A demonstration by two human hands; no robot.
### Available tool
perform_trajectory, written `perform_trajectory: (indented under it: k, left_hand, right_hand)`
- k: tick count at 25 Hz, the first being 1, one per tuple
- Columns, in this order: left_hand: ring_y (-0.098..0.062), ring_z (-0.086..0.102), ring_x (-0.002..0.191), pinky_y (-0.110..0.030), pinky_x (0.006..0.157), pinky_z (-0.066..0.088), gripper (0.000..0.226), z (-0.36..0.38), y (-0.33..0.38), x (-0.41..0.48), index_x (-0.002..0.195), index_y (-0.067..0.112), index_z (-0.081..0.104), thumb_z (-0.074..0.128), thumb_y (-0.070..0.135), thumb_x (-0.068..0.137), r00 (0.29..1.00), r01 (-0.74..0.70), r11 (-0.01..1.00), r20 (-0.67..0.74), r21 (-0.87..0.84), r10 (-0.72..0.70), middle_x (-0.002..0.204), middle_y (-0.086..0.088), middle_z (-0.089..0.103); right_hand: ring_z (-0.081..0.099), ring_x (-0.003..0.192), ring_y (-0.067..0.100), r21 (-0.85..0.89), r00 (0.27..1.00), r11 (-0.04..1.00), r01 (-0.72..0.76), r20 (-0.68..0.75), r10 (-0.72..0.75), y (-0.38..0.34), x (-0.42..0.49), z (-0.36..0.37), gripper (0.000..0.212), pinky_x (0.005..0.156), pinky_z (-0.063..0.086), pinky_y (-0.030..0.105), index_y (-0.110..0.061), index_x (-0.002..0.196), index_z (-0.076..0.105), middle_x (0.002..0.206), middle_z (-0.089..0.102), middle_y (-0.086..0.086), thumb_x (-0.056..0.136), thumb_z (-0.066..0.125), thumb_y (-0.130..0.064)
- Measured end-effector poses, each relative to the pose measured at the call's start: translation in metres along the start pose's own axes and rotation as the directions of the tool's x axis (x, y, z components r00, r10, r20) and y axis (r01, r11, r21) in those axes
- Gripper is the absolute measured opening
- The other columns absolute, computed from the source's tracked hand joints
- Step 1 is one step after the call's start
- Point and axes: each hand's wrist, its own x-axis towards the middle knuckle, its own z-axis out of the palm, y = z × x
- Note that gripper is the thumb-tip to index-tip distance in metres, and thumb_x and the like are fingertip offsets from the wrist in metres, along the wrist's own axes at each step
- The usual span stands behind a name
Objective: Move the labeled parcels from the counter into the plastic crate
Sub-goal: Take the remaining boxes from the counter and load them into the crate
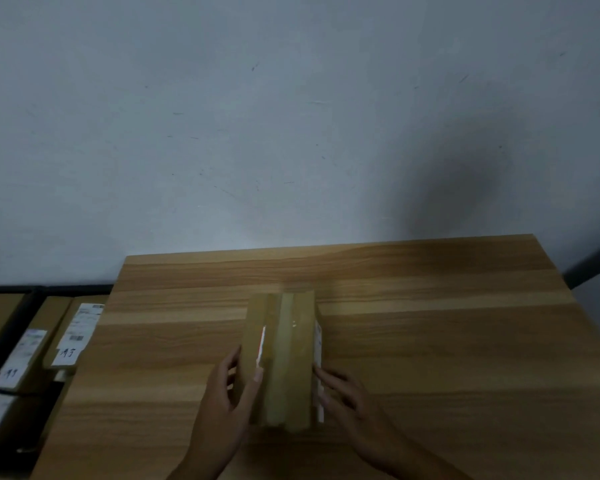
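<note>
Your left hand point(227, 393) and right hand point(347, 398) press flat against opposite long sides of the parcel point(284, 355), clasping it between them on the counter point(430, 341). The parcel is brown, taped along its top, with a white label on its right side. Around it the counter lies bare, backed by a grey wall point(257, 116). Left of the counter, lower down, labeled boxes point(73, 334) stand packed side by side in a dark crate point(39, 292), well apart from the parcel.

1 parcel point(280, 355) on counter point(430, 341); 2 hands; approx. 4 boxes point(75, 334) left.
</note>
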Motion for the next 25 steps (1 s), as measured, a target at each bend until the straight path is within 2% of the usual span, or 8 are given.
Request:
perform_trajectory:
  k: [4, 7, 9, 12, 15, 20, 22, 25]
  left_hand:
    - [-0.001, 0.04, 0.134, -0.039, 0.107, 0.045, 0.118, -0.035, -0.008, 0.003, 0.156, 0.04, 0.02, 0.071, 0.086, 0.059, 0.999, -0.047, 0.945, -0.007, 0.323, 0.052, 0.148, 0.022, 0.037]
    - [-0.01, 0.033, 0.141, -0.042, 0.108, 0.043, 0.137, -0.062, -0.015, 0.009, 0.159, 0.037, -0.007, 0.061, 0.095, 0.056, 0.997, 0.017, 0.905, 0.056, 0.424, -0.045, 0.16, 0.013, 0.021]
    - [-0.012, 0.035, 0.14, -0.042, 0.108, 0.043, 0.132, -0.08, -0.02, 0.01, 0.158, 0.04, -0.008, 0.055, 0.098, 0.057, 0.992, 0.078, 0.92, 0.062, 0.384, -0.11, 0.159, 0.013, 0.017]
    - [-0.007, 0.037, 0.139, -0.044, 0.11, 0.045, 0.096, -0.099, -0.034, 0.005, 0.154, 0.045, 0.026, 0.048, 0.091, 0.072, 0.998, -0.053, 0.943, -0.019, 0.329, 0.063, 0.149, 0.02, 0.029]
    - [-0.003, 0.044, 0.134, -0.042, 0.109, 0.046, 0.07, -0.112, -0.048, -0.003, 0.143, 0.044, 0.048, 0.045, 0.082, 0.084, 0.99, -0.113, 0.972, -0.057, 0.206, 0.127, 0.138, 0.028, 0.044]
    - [0.006, 0.051, 0.125, -0.008, 0.084, 0.051, 0.067, -0.127, -0.053, -0.012, 0.138, 0.049, 0.05, 0.067, 0.071, 0.077, 0.992, -0.116, 0.993, -0.06, -0.015, 0.115, 0.134, 0.029, 0.052]
    - [0.005, 0.052, 0.126, -0.011, 0.087, 0.05, 0.062, -0.131, -0.056, -0.02, 0.137, 0.051, 0.052, 0.067, 0.064, 0.079, 0.992, -0.119, 0.991, -0.051, -0.052, 0.117, 0.136, 0.027, 0.054]
    - [-0.003, 0.054, 0.128, -0.031, 0.1, 0.05, 0.059, -0.133, -0.06, -0.041, 0.138, 0.05, 0.052, 0.065, 0.06, 0.081, 0.996, -0.087, 0.989, -0.038, -0.123, 0.083, 0.139, 0.022, 0.056]
  right_hand:
    - [0.017, 0.148, 0.002, -0.189, 0.97, 0.969, 0.159, 0.215, -0.118, -0.001, 0.02, 0.028, 0.059, 0.12, 0.03, 0.03, -0.058, 0.15, 0.03, 0.163, 0.008, -0.016, 0.1, 0.058, -0.043]
    - [0.024, 0.141, -0.003, -0.152, 0.975, 0.983, 0.107, 0.209, -0.074, -0.012, 0.044, 0.058, 0.074, 0.115, 0.037, 0.033, -0.061, 0.151, 0.019, 0.159, 0.006, -0.022, 0.093, 0.064, -0.053]
    - [0.05, 0.129, 0.004, 0.08, 0.985, 0.988, -0.131, 0.124, 0.121, -0.014, 0.058, 0.07, 0.089, 0.097, 0.056, 0.034, -0.047, 0.151, 0.03, 0.154, 0.035, -0.01, 0.078, 0.08, -0.056]
    - [0.072, 0.103, 0.012, 0.269, 0.921, 0.889, -0.37, 0.232, 0.314, -0.008, 0.069, 0.08, 0.085, 0.08, 0.061, 0.03, -0.028, 0.13, 0.056, 0.127, 0.069, -0.001, 0.058, 0.095, -0.052]
    - [0.075, 0.097, 0.014, 0.29, 0.954, 0.909, -0.298, 0.109, 0.278, -0.004, 0.068, 0.098, 0.07, 0.078, 0.062, 0.035, -0.027, 0.118, 0.066, 0.114, 0.075, 0.0, 0.058, 0.092, -0.053]
    - [0.074, 0.096, 0.011, 0.257, 0.975, 0.947, -0.194, -0.051, 0.214, -0.026, 0.036, 0.124, 0.041, 0.074, 0.063, 0.035, -0.034, 0.111, 0.07, 0.109, 0.076, -0.009, 0.075, 0.086, -0.045]
    - [0.073, 0.099, 0.008, 0.191, 0.986, 0.973, -0.126, -0.087, 0.145, -0.036, 0.02, 0.122, 0.034, 0.078, 0.061, 0.032, -0.036, 0.113, 0.07, 0.11, 0.076, -0.013, 0.082, 0.083, -0.038]
    - [0.072, 0.098, 0.005, 0.125, 0.989, 0.988, -0.085, -0.113, 0.1, -0.051, -0.003, 0.123, 0.029, 0.081, 0.059, 0.029, -0.033, 0.114, 0.07, 0.107, 0.077, -0.014, 0.087, 0.079, -0.031]
